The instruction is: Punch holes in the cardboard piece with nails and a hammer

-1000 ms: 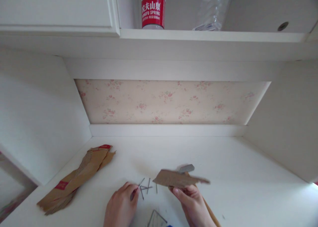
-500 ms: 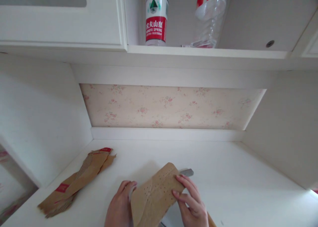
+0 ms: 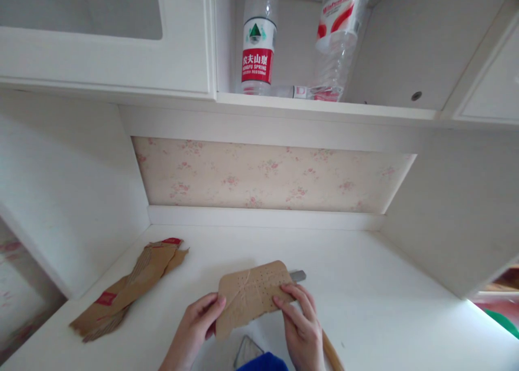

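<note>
A piece of brown cardboard (image 3: 253, 292) with rows of small punched holes, rounded top corners and a ragged lower edge is held up over the white tabletop. My left hand (image 3: 198, 322) pinches its left edge between thumb and fingers. On the right edge, my right hand (image 3: 302, 319) grips it with the thumb in front. Behind the cardboard a grey metal end (image 3: 298, 276) pokes out. A wooden handle (image 3: 333, 352) lies beside my right wrist; whether the two are one tool is hidden.
A torn, folded strip of cardboard (image 3: 130, 290) lies on the left of the white tabletop (image 3: 357, 284). Near the front edge are a blue thing (image 3: 265, 363) and a thin metal frame (image 3: 247, 349). Plastic bottles (image 3: 258, 52) stand on the shelf (image 3: 389, 110) above.
The cardboard has turned from a steep tilt to nearly level, and my left hand has moved its grip along the left edge. The view has shifted, showing the blue thing and more of the bottles.
</note>
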A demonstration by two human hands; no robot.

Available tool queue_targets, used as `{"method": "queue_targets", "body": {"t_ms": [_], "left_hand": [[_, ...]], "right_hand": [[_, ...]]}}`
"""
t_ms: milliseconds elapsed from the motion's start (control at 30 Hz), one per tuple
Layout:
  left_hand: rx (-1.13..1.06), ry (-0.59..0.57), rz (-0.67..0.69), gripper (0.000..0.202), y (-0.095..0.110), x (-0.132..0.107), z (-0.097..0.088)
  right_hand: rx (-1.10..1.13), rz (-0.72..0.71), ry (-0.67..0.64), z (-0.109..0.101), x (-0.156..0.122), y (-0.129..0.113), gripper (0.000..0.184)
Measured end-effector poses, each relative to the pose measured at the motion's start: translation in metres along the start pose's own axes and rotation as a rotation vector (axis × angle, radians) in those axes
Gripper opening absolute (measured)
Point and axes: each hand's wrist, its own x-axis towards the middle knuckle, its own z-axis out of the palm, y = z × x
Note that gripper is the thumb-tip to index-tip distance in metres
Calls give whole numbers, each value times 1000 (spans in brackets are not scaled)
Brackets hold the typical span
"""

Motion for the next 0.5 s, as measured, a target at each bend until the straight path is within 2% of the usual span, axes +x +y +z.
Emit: {"method": "queue_targets", "body": {"t_ms": [100,200,333,500], "left_hand": [[-16,0,-17,50,-2,-1,1],[-6,-8,-26,46,-4,-2,0],[10,-44,-40,44,4,-9,4],[-6,-91,-59,45,23,-34,16]], "right_hand": [[42,45,-33,0,-1,-3,36],[130,158,-66,-7,-5,-9,30],[300,452,-11,-34,-14,-18,15],[565,794,95,-73,-15,-40,28]]}}
